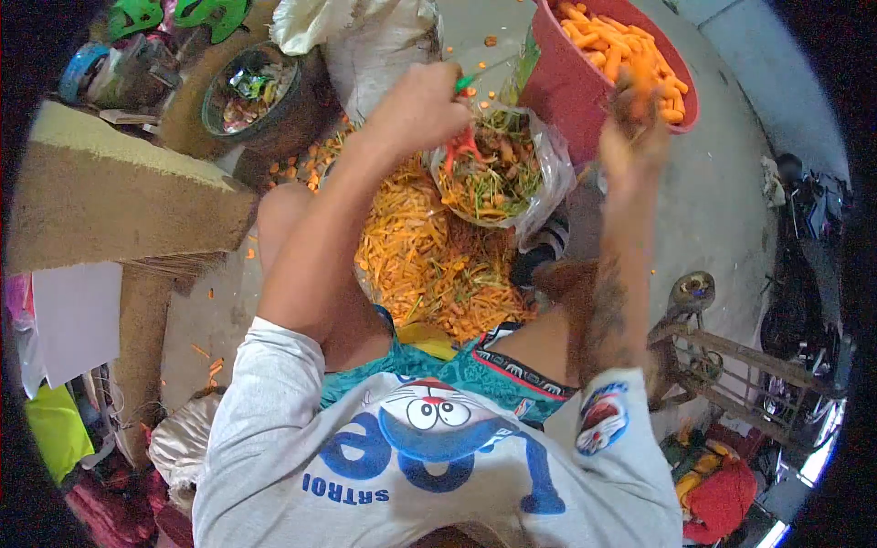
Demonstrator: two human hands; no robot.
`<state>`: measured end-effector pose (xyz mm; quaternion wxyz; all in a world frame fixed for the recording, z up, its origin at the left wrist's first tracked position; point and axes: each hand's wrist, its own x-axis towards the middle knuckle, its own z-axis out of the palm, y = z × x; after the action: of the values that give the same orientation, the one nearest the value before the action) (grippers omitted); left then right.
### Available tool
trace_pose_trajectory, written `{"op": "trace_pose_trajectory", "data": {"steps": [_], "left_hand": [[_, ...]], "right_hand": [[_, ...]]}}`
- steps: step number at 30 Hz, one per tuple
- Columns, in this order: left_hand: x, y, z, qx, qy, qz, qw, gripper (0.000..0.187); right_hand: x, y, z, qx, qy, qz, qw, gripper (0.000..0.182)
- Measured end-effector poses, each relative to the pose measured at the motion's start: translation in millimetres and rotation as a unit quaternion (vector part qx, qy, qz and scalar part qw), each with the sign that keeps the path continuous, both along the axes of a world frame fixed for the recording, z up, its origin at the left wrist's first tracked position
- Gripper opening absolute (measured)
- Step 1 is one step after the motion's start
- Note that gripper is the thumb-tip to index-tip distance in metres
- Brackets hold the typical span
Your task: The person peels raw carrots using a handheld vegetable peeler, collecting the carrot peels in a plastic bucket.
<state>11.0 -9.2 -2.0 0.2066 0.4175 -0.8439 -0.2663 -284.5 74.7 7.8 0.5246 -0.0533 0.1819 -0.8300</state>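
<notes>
Left hand: 1; raised above the heap, fingers folded together and clamped on a green-handled tool; a thin blade-like part points up and to the right of the view.

Right hand: 1; raised at the near rim of the red tub, blurred; fingers reach over the carrots, though whether they are closed on 1 or spread apart cannot be told.

Carrots: many, orange, slender; piled in the red tub, at the upper right of the view.

Orange shreds: 1 broad heap, between the legs; some green bits mixed in at its right part.

Clear plastic bag: 1, open; holds green and brown trimmings, with a red item at its left side; set beside the heap, below the tub in view.

Orange slices: numerous, small; scattered on the floor left of the bag.

White sack: 1, upright, behind the left forearm; dark round bin: 1, left of the sack, with wrappers inside.
</notes>
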Motion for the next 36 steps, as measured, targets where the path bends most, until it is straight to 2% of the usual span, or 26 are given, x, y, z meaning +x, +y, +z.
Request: {"op": "trace_pose_trajectory", "data": {"steps": [1,2,4,5,6,8,10,12,14,16,17,18,19,20,22,23,24,26,27,28,30,32,34,35,36], "left_hand": [[4.0,-1.3,-1.7,-0.023,-0.004,0.005,1.000,0.027],[6.9,-1.2,-1.3,-0.018,-0.001,0.009,1.000,0.027],[14.1,-3.4,6.6,-0.043,0.025,0.035,0.998,0.026],[17.6,-4.9,11.7,-0.043,0.026,0.037,0.998,0.026],[21.2,-5.3,18.0,-0.060,0.038,0.036,0.997,0.026],[29.0,-9.3,18.6,-0.074,0.047,0.041,0.995,0.026],[36.7,-18.1,13.3,-0.111,0.051,0.042,0.992,0.028],[45.8,-22.9,12.1,-0.107,0.047,0.044,0.992,0.028],[56.1,-28.7,15.3,-0.103,0.043,0.046,0.993,0.028],[64.8,-34.7,20.2,-0.075,0.026,0.057,0.995,0.028],[68.8,-37.3,19.1,-0.074,0.023,0.061,0.995,0.028],[72.2,-40.5,17.7,-0.070,0.030,0.070,0.995,0.027],[75.2,-42.9,16.2,-0.064,0.036,0.079,0.994,0.027],[78.5,-45.0,15.0,-0.061,0.033,0.080,0.994,0.027],[83.4,-49.2,15.1,-0.054,0.036,0.076,0.995,0.028],[84.1,-50.1,16.6,-0.051,0.036,0.078,0.995,0.028],[85.3,-50.6,18.7,-0.043,0.022,0.078,0.996,0.028],[86.7,-51.6,18.6,-0.035,0.005,0.077,0.996,0.029],[86.8,-50.9,17.5,-0.040,0.013,0.078,0.996,0.029],[87.1,-50.2,16.5,-0.045,0.021,0.078,0.996,0.028],[87.3,-49.8,15.5,-0.054,0.024,0.076,0.995,0.029],[87.0,-49.5,16.8,-0.066,0.029,0.074,0.995,0.029],[86.2,-46.9,18.6,-0.043,0.059,0.070,0.995,0.027],[84.1,-44.9,19.4,-0.045,0.060,0.070,0.995,0.027],[81.9,-44.0,20.4,-0.040,0.056,0.066,0.995,0.026]], "right_hand": [[-19.1,-15.3,17.3,0.031,-0.109,-0.010,0.994,0.046],[-17.2,-30.3,20.9,0.035,-0.106,-0.007,0.994,0.046],[-3.0,-59.3,25.5,0.128,-0.105,-0.132,0.977,0.041],[-8.1,-76.5,-4.2,0.073,0.040,-0.058,0.995,0.035],[-12.7,-90.6,-49.9,0.017,0.183,0.018,0.983,0.029],[-0.9,-113.7,-119.1,0.058,0.209,0.153,0.964,0.019],[41.2,-105.2,-160.5,0.218,0.241,0.169,0.931,0.018],[67.5,-102.8,-206.4,0.374,0.299,0.147,0.866,0.018],[51.7,-102.9,-291.8,0.393,0.347,0.186,0.831,0.020],[60.0,-90.6,-316.3,0.476,0.457,0.185,0.728,0.020],[64.1,-81.0,-325.8,0.474,0.457,0.190,0.728,0.020],[66.9,-70.7,-334.6,0.477,0.633,0.095,0.602,0.021],[67.8,-64.2,-344.7,0.453,0.774,-0.005,0.442,0.022],[66.3,-62.2,-353.5,0.453,0.774,-0.001,0.443,0.022],[66.3,-60.5,-352.0,0.527,0.716,-0.158,0.430,0.029],[62.4,-59.9,-349.1,0.594,0.652,-0.098,0.461,0.035],[62.4,-58.5,-332.5,0.594,0.653,-0.095,0.460,0.035],[63.7,-58.4,-311.0,0.580,0.697,-0.019,0.422,0.042],[55.0,-64.7,-317.0,0.593,0.710,0.008,0.380,0.051],[50.8,-69.0,-316.1,0.593,0.710,0.009,0.380,0.051],[43.1,-73.8,-312.0,0.576,0.746,0.055,0.330,0.058],[37.7,-78.9,-305.3,0.575,0.739,0.057,0.347,0.062],[34.2,-78.1,-293.1,0.530,0.775,0.127,0.320,0.062],[37.3,-74.6,-290.4,0.530,0.775,0.125,0.320,0.062],[42.1,-70.6,-293.2,0.547,0.743,0.095,0.373,0.060]]}}
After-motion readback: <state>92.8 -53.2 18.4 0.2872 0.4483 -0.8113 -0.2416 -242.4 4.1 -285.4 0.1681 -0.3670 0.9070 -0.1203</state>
